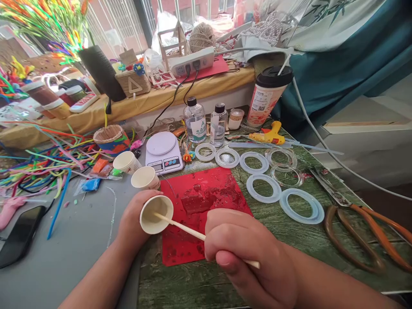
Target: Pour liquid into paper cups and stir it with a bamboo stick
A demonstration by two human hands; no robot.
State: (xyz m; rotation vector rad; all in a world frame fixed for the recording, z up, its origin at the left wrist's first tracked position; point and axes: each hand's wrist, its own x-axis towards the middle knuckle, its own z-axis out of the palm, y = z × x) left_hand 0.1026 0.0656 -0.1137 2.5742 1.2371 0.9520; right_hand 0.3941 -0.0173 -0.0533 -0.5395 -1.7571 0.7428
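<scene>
My left hand (132,221) is wrapped round a small paper cup (156,226), tilted so that its mouth faces me. My right hand (238,244) grips a thin wooden stick (186,230), whose far end dips into the cup. What lies at the cup's bottom is hard to make out. Below the hands is a red sheet (180,253) with glossy wet-looking patches. Behind the held cup stand two more paper cups, a near one (145,178) and a farther one (125,162). Several ring-shaped silicone molds (264,189) lie to the right.
A kitchen scale (163,150) stands beyond the cups, with two clear bottles (195,120) behind the sheet. On the right are a yellow glue gun (270,134), scissors (337,231) and a tall drink cup (268,96). Pipe cleaners (48,159) and a phone (22,234) lie left.
</scene>
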